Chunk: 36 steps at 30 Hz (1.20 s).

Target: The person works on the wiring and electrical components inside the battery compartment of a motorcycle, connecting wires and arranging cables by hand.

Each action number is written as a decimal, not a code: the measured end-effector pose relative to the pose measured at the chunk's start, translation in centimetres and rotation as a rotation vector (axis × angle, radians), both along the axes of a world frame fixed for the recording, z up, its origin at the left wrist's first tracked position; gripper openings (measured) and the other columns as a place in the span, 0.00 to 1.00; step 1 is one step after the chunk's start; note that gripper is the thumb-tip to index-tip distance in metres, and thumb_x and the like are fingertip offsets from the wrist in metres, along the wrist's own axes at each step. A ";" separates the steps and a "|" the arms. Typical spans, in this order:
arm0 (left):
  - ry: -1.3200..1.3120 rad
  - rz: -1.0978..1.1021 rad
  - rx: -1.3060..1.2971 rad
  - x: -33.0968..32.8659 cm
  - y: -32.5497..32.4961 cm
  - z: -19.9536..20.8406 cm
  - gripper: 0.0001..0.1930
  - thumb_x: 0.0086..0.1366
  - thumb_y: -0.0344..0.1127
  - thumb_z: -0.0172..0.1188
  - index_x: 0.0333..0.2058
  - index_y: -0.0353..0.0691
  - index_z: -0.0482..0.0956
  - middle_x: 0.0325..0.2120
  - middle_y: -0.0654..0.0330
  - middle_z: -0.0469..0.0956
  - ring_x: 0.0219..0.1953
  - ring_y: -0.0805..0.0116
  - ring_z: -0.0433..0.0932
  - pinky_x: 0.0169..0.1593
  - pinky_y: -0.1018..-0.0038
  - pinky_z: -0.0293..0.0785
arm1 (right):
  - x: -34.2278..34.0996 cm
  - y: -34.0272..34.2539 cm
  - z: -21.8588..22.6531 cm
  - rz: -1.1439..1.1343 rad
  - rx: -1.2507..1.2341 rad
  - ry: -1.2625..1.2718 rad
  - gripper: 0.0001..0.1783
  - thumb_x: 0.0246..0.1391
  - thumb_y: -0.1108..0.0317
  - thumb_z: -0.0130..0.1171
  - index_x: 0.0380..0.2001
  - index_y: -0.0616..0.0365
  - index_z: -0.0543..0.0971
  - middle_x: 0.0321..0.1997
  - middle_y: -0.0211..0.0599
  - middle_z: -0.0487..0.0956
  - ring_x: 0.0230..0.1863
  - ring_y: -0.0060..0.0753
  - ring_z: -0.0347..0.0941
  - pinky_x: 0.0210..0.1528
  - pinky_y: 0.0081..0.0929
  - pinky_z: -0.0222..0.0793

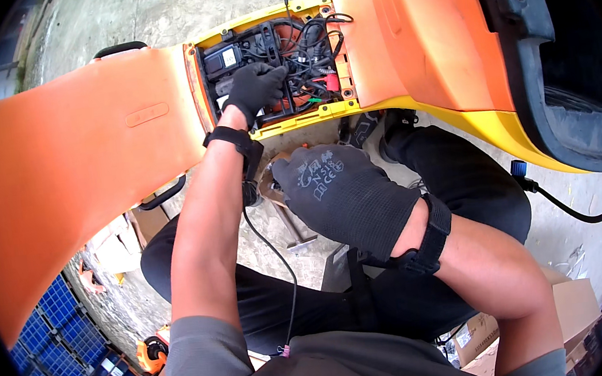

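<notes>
My left hand (255, 88), in a black glove, is in the open bay of an orange-and-yellow vehicle body (82, 130). Its fingers are curled beside a black bracket (271, 44); what lies under them is hidden. A dark box with a white label (221, 60) sits just beyond that hand. To its right lie bundled black wires (312, 51) and a red connector cover (332, 82). Nearer to me, my right hand (334, 184), also gloved, is closed below the bay's front edge. Its fingertips are turned away, and I cannot make out what they hold.
A T-shaped metal tool (294, 229) shows on the concrete between my legs. One thin black cable (284, 256) runs between my left wrist and my shirt. At right a thick black cable (575, 214) hangs from the body. Cardboard boxes (577, 306) stand at lower right, blue crates (54, 317) at lower left.
</notes>
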<state>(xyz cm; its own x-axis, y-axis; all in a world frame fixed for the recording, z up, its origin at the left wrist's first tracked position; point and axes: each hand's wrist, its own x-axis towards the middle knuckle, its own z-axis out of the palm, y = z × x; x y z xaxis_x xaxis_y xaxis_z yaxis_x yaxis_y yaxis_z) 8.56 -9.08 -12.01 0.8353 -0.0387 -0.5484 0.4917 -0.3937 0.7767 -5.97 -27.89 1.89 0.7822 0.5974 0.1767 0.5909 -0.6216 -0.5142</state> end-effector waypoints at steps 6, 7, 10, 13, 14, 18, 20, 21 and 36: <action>0.040 0.091 -0.055 -0.7 -2.8 -1.8 0.14 0.60 0.44 0.65 0.25 0.40 0.80 0.17 0.66 0.74 0.15 0.75 0.68 0.19 0.78 0.63 | 0.6 0.5 1.6 0.099 -0.166 0.292 0.07 0.51 0.69 0.56 0.34 0.58 0.76 0.30 0.43 0.80 0.35 0.44 0.80 0.36 0.37 0.75; 0.089 0.035 -0.092 -0.4 -2.8 -1.6 0.09 0.61 0.38 0.62 0.26 0.40 0.80 0.17 0.66 0.73 0.15 0.76 0.65 0.18 0.78 0.61 | 0.6 0.4 1.4 0.101 -0.183 0.305 0.07 0.51 0.69 0.56 0.33 0.58 0.75 0.30 0.42 0.79 0.35 0.44 0.80 0.36 0.38 0.75; 0.145 0.482 -0.397 1.0 -2.5 -1.4 0.06 0.62 0.33 0.58 0.27 0.41 0.79 0.16 0.67 0.72 0.15 0.77 0.64 0.18 0.79 0.61 | 0.4 0.4 0.3 0.064 -0.007 0.067 0.05 0.47 0.69 0.55 0.26 0.59 0.77 0.21 0.39 0.79 0.23 0.36 0.79 0.22 0.35 0.70; 0.024 0.249 -0.111 1.2 -1.6 -0.1 0.08 0.66 0.36 0.52 0.31 0.40 0.77 0.22 0.64 0.77 0.18 0.74 0.73 0.22 0.77 0.72 | 0.5 0.3 0.5 0.033 -0.025 0.068 0.06 0.48 0.70 0.54 0.27 0.59 0.78 0.21 0.39 0.79 0.23 0.37 0.79 0.22 0.35 0.71; 0.076 0.303 -0.181 1.1 -2.1 0.8 0.09 0.67 0.37 0.51 0.31 0.39 0.77 0.23 0.63 0.78 0.19 0.73 0.75 0.23 0.76 0.74 | 0.7 0.1 0.2 0.019 -0.024 0.053 0.06 0.49 0.70 0.54 0.28 0.59 0.78 0.21 0.40 0.79 0.24 0.37 0.79 0.23 0.35 0.72; 0.001 0.088 -0.241 -1.8 -1.2 0.3 0.10 0.66 0.35 0.51 0.29 0.37 0.78 0.21 0.59 0.79 0.18 0.69 0.77 0.23 0.75 0.73 | 1.2 -0.5 -0.1 -0.009 0.041 0.030 0.08 0.50 0.68 0.54 0.31 0.60 0.79 0.23 0.43 0.80 0.26 0.40 0.79 0.27 0.35 0.74; 0.021 0.165 -0.342 -4.2 -1.3 -0.9 0.09 0.65 0.35 0.54 0.32 0.38 0.80 0.21 0.59 0.79 0.21 0.70 0.78 0.25 0.76 0.73 | 2.2 -0.9 0.5 -0.024 0.051 0.110 0.09 0.51 0.67 0.56 0.34 0.59 0.78 0.26 0.44 0.79 0.29 0.43 0.79 0.31 0.37 0.74; -0.106 0.081 -0.253 -5.3 -1.8 -1.3 0.10 0.65 0.36 0.54 0.32 0.38 0.81 0.22 0.59 0.79 0.22 0.71 0.78 0.28 0.76 0.74 | 3.0 -1.4 0.9 -0.041 0.027 0.183 0.09 0.52 0.66 0.57 0.35 0.58 0.77 0.29 0.45 0.79 0.32 0.46 0.78 0.33 0.40 0.73; -0.339 0.314 -0.168 -10.4 -4.7 -2.8 0.11 0.66 0.31 0.54 0.44 0.36 0.79 0.28 0.61 0.80 0.24 0.75 0.78 0.27 0.76 0.76 | 9.6 2.2 -9.0 -0.386 0.004 0.660 0.23 0.57 0.48 0.57 0.39 0.59 0.81 0.43 0.52 0.81 0.47 0.52 0.77 0.48 0.40 0.71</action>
